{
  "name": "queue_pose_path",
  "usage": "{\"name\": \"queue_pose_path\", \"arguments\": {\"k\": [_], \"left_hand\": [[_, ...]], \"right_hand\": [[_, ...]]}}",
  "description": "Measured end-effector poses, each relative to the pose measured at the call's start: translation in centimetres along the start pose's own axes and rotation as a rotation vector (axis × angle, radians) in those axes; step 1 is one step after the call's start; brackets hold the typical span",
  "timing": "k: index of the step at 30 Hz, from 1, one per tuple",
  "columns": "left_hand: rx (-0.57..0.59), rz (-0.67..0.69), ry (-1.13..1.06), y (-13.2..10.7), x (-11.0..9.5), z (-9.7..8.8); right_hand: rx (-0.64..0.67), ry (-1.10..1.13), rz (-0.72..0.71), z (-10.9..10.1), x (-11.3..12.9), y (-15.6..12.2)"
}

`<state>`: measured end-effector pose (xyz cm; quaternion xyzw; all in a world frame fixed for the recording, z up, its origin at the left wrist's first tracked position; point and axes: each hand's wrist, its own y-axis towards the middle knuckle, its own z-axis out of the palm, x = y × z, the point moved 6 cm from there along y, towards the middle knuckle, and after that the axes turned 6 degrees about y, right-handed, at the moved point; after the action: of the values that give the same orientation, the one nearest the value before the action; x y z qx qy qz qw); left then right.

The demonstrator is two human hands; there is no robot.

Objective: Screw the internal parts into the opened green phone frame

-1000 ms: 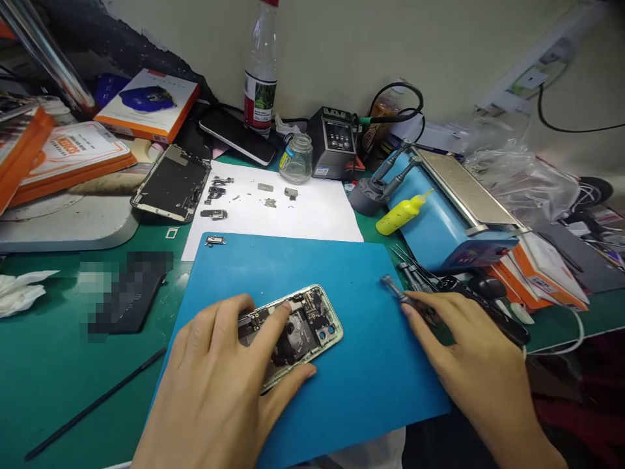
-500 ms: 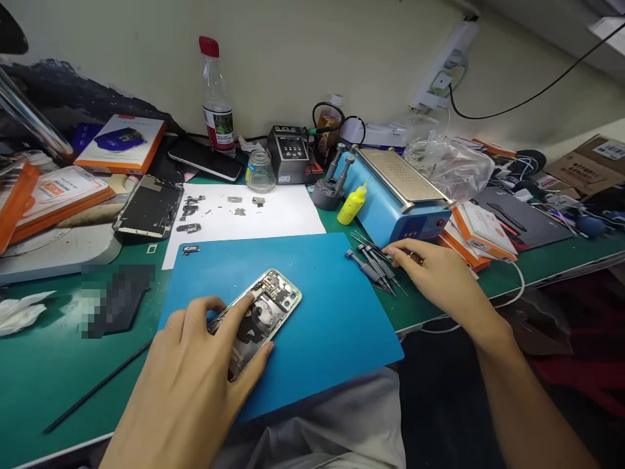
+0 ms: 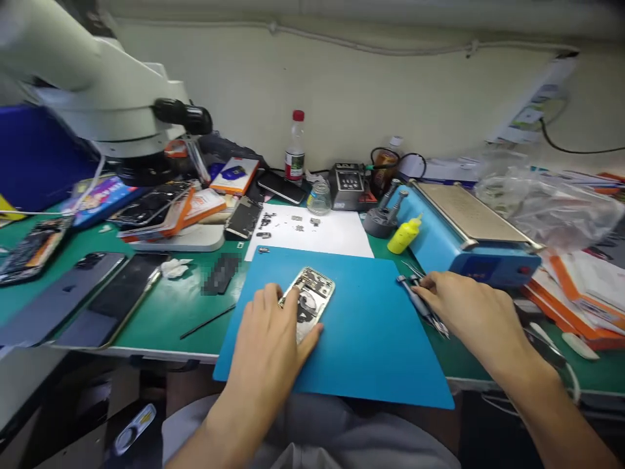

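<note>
An opened phone body (image 3: 315, 294) with bare inner parts lies on a blue work mat (image 3: 361, 339). My left hand (image 3: 273, 339) rests over its near half, fingers spread and pressing it flat. My right hand (image 3: 476, 312) lies at the mat's right edge, fingertips on a bundle of thin screwdrivers (image 3: 424, 303) on the green table; whether it grips one I cannot make out.
A white sheet (image 3: 336, 236) with small phone parts lies behind the mat. A blue heating machine (image 3: 469, 244), a yellow squeeze bottle (image 3: 403, 236), a soldering station (image 3: 347, 185) and a bottle (image 3: 294, 148) stand at the back. A microscope (image 3: 112, 104) and several phones (image 3: 88, 296) fill the left.
The view has pulled back and swung left, bringing the microscope and more phones into sight. My right hand stays at the screwdrivers. My left hand stays on the phone body.
</note>
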<state>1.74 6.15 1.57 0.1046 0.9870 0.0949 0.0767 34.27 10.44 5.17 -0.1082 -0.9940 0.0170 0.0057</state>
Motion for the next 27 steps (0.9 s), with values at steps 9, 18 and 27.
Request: {"name": "queue_pose_path", "arguments": {"k": [9, 18, 27], "left_hand": [[0.13, 0.272, -0.215, 0.2, 3.3, -0.5], [0.126, 0.354, -0.359, 0.6, 4.0, 0.4], [0.174, 0.375, -0.362, 1.0, 3.9, -1.0]], "right_hand": [[-0.012, 0.128, -0.085, 0.0, -0.3, 1.2], [-0.046, 0.045, -0.029, 0.1, -4.3, 0.7], [-0.281, 0.039, -0.106, 0.3, -3.1, 0.3]]}}
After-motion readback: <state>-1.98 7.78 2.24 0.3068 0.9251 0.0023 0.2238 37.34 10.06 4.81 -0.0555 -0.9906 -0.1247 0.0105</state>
